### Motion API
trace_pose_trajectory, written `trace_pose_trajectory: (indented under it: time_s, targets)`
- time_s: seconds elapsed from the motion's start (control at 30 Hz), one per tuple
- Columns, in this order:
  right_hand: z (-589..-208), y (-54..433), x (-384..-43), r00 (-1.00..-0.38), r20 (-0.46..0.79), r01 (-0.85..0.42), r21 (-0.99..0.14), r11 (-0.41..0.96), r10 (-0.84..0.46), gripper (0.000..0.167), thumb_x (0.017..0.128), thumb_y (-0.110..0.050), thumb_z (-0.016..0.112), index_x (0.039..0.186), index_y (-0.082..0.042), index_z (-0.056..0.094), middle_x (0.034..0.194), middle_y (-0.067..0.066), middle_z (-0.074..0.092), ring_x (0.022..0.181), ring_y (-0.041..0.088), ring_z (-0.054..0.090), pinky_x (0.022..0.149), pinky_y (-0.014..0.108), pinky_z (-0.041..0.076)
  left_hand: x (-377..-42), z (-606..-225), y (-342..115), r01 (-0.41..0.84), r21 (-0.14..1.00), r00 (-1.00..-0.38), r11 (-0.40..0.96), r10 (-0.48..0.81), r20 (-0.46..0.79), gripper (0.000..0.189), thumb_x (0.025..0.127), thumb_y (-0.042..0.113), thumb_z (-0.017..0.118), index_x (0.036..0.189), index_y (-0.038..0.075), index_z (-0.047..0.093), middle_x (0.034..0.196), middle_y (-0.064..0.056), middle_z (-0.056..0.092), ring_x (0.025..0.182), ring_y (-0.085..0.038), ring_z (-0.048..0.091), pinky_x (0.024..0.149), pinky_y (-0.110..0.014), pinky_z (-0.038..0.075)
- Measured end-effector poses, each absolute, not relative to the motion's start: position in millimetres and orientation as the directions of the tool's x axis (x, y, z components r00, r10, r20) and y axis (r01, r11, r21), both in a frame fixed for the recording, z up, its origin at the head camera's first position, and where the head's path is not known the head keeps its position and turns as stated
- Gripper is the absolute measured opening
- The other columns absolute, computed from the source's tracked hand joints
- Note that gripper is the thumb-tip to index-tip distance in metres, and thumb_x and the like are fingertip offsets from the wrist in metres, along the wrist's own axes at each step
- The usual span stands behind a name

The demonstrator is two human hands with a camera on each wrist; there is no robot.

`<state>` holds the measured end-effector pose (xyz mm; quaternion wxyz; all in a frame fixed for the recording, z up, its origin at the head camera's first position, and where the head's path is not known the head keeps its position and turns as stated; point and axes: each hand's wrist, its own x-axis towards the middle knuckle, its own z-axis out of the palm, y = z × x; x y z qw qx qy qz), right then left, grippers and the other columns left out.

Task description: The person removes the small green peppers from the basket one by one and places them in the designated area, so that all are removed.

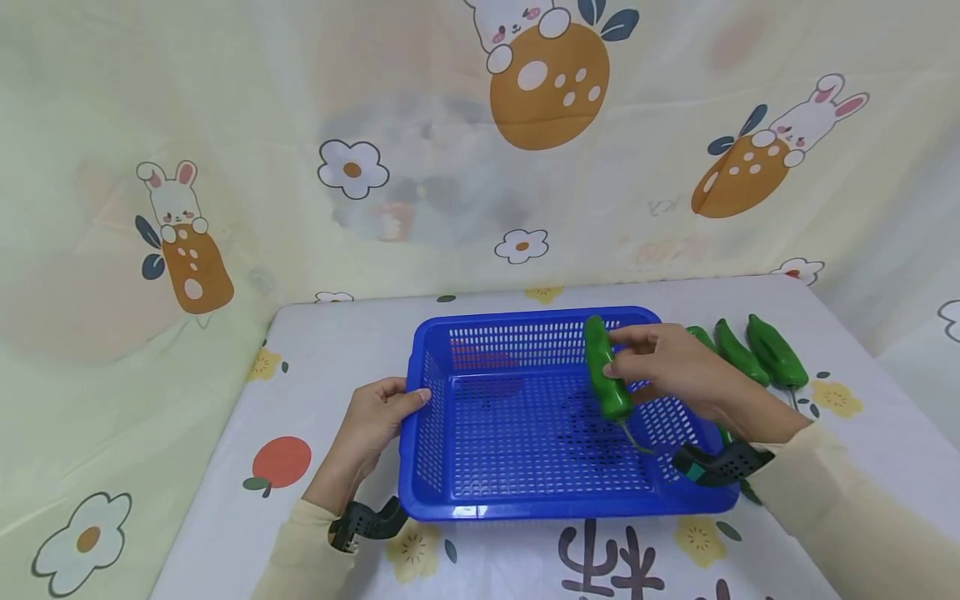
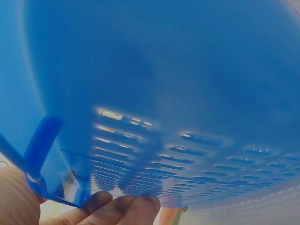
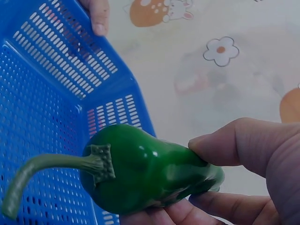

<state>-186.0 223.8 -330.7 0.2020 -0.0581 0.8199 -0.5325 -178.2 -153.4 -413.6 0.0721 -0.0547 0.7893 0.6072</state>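
A blue plastic basket (image 1: 540, 507) with slotted walls stands on the table. My left hand (image 1: 380, 417) grips its left rim, thumb over the top and fingers against the outer wall, as the left wrist view shows. Over the right part of the basket, my right hand (image 1: 667, 367) pinches a green pepper (image 1: 606, 371) between thumb and fingers. In the right wrist view the pepper's curved stem (image 3: 51, 164) points away from the hand, toward the basket.
Right of the basket lie several more green peppers (image 1: 776, 350), partly hidden by the right arm. A patterned cloth covers the table (image 1: 337, 342). Behind it hangs a curtain (image 1: 420, 275) printed with rabbits and flowers.
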Motion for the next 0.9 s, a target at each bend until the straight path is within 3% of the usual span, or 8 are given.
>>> trace_pose_trajectory:
  time_s: [0.23,0.73,0.9]
  targets:
    - [-331.1,237.8,-182.5,-0.918,-0.262,0.114,-0.894,0.434,-0.298,0.074,0.1,-0.017,0.064,0.158,0.012,0.027,0.151,0.035,0.046,0.115,0.032,0.067,0.086,0.045,0.064,-178.5,-414.1,-153.2,-0.169,0.953,-0.984,0.252,0.005,-0.176,0.033,0.099,0.019,0.072,0.122,-0.003,0.07,0.103,-0.017,0.077,0.09,-0.028,0.078,0.087,-0.046,0.063]
    - [-331.5,265.7,-173.2,-0.946,-0.249,0.101,-0.835,0.541,-0.208,0.069,0.104,-0.024,0.062,0.156,0.011,0.033,0.135,0.028,0.062,0.109,0.028,0.068,0.085,0.041,0.064,-176.7,-414.2,-153.2,-0.169,0.953,-0.985,0.251,0.003,-0.175,0.034,0.099,0.021,0.072,0.123,-0.003,0.07,0.105,-0.016,0.077,0.092,-0.028,0.078,0.09,-0.047,0.063]
    - [-331.9,274.3,-170.1,-0.954,-0.239,0.099,-0.825,0.556,-0.184,0.069,0.104,-0.026,0.062,0.156,0.011,0.034,0.136,0.029,0.06,0.107,0.029,0.069,0.084,0.041,0.064,-177.6,-414.8,-153.5,-0.168,0.955,-0.985,0.246,0.004,-0.174,0.034,0.099,0.019,0.072,0.123,-0.004,0.069,0.105,-0.017,0.077,0.092,-0.028,0.078,0.088,-0.046,0.063]
